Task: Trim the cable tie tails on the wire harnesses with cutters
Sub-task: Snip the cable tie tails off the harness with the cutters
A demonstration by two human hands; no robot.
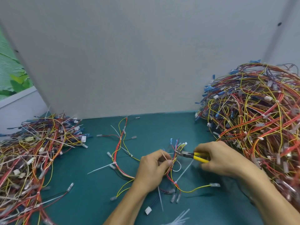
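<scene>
Harness point(173, 161) mid-desk, toward the near edge, bunched and gripped in left hand point(151, 170). Cutters point(192, 155) held by yellow handles in right hand point(217, 158), nose in among the wires just right of the left thumb; jaw gap too small to tell. Long white tail point(185, 172) lower on same harness not yet cut. Second harness point(119, 153) just left, tails uncut too. Left pile point(32, 151) bristling with long tails, likely waiting; right pile point(253, 119) seemingly trimmed. Probably well along, plenty left.
</scene>
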